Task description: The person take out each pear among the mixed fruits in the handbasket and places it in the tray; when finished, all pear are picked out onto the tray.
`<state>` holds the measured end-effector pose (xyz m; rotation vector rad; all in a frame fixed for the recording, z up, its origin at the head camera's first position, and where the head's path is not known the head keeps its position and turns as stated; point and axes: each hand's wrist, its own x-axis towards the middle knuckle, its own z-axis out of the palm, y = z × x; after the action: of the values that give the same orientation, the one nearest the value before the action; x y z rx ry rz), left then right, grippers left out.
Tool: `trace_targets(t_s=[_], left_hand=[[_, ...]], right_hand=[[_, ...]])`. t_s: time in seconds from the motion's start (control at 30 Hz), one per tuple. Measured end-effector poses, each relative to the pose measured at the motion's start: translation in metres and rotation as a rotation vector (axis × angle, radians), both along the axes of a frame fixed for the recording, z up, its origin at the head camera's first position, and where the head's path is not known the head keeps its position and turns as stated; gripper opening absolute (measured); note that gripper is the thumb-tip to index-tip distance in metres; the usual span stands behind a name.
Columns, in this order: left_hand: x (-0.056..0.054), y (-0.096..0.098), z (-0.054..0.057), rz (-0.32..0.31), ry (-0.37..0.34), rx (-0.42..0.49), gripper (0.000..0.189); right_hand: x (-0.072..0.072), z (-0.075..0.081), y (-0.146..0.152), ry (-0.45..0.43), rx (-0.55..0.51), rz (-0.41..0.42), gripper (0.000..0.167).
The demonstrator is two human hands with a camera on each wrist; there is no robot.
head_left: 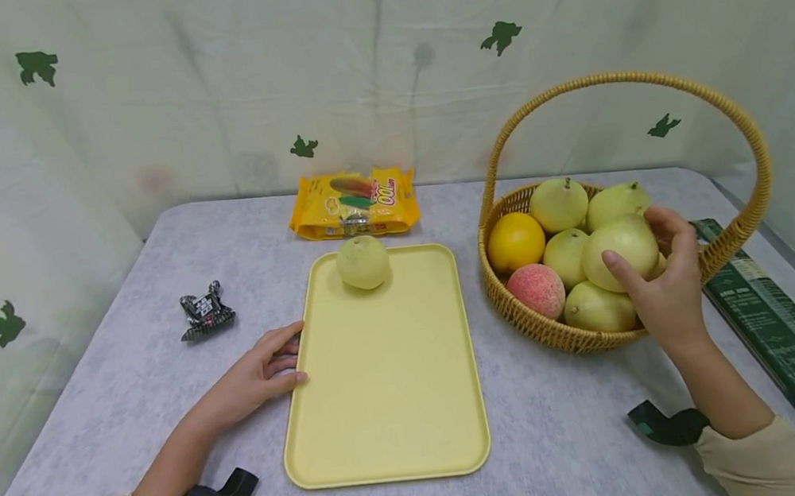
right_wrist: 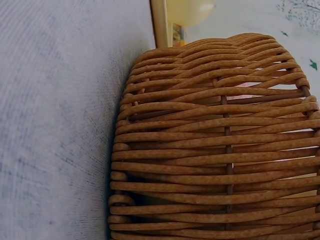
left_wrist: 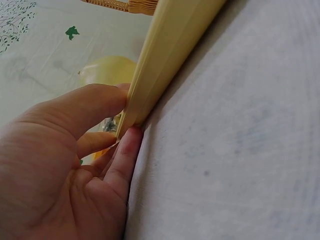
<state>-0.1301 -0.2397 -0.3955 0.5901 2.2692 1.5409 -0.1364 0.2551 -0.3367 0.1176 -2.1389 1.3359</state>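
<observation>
My left hand (head_left: 250, 378) is at the left edge of a pale yellow tray (head_left: 388, 377). In the left wrist view, the thumb lies on the tray's rim (left_wrist: 160, 55) and fingertips meet its underside. One pale green pear (head_left: 363, 263) sits at the tray's far end. Over the wicker basket (head_left: 542, 334) on the right, my right hand (head_left: 671, 293) grips a large pale green pear (head_left: 621, 252), thumb on the near side and fingers around the far side. The right wrist view shows only the basket's woven wall (right_wrist: 215, 150) up close; the hand is hidden there.
Several more pears (head_left: 559, 204), an orange (head_left: 515, 242) and a pink peach (head_left: 537, 290) fill the basket, whose tall handle (head_left: 618, 79) arches above. A yellow snack packet (head_left: 355, 202) lies behind the tray, a black wrapped sweet (head_left: 206, 310) left, a green package (head_left: 786, 330) right.
</observation>
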Motion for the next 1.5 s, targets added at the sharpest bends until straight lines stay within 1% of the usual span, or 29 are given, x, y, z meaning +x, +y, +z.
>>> trace_targets(t_s=[0.6, 0.9, 1.2, 1.5], left_hand=[[0.0000, 0.0009, 0.0003, -0.003, 0.007, 0.006, 0.074], [0.0003, 0.0014, 0.0007, 0.002, 0.004, 0.004, 0.074], [0.0000, 0.0010, -0.0012, -0.005, 0.015, 0.012, 0.073], [-0.0002, 0.0013, -0.0004, 0.000, 0.012, 0.003, 0.074]], right_hand=[[-0.0007, 0.0006, 0.0002, -0.139, -0.021, -0.031, 0.064], [-0.0011, 0.0031, 0.0024, -0.237, -0.003, -0.027, 0.066], [-0.0022, 0.0029, 0.0055, -0.271, 0.028, -0.025, 0.068], [-0.0007, 0.0059, 0.0052, -0.312, 0.050, -0.017, 0.068]])
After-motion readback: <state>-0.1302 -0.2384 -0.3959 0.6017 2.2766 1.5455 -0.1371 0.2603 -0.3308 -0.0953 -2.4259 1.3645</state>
